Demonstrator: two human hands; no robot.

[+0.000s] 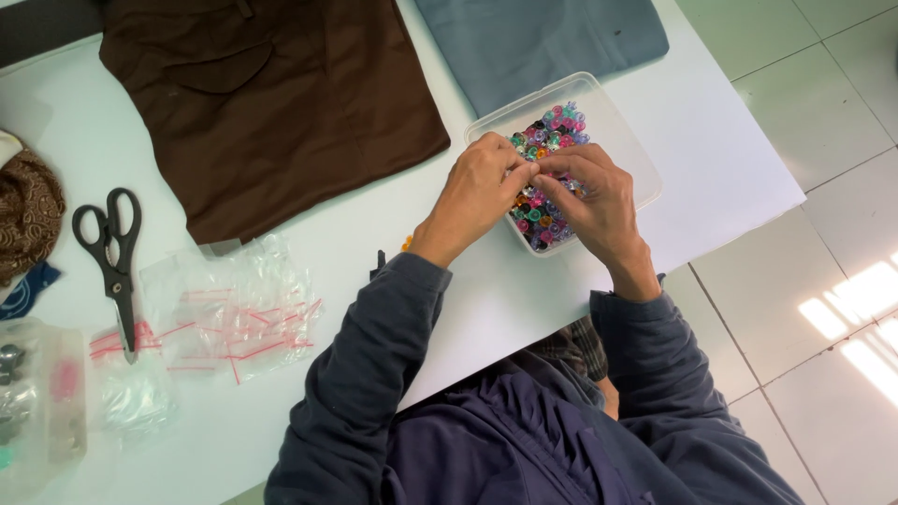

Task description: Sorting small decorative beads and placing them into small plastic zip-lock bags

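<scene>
pinching together over one clear tub (625, 131) of coloured beads (552, 126), two hands (538, 192) meet, grip contents unclear.

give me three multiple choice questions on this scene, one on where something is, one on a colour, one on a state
1. Where do the black-handled scissors lie?
A. inside the clear plastic box
B. on the white table, left of the brown folded cloth
C. on the tiled floor

2. What colour is the folded cloth behind the clear plastic box of many-coloured beads?
A. grey-blue
B. yellow
C. red

3. How do the left hand and right hand stand?
A. flat on the table, far apart
B. both gripping the scissors
C. fingertips meeting over the box

Answers: 1 B, the scissors rest on the tabletop by the cloth's left edge. 2 A, it shows grey-blue at the top. 3 C, the fingers pinch together above the beads.
</scene>
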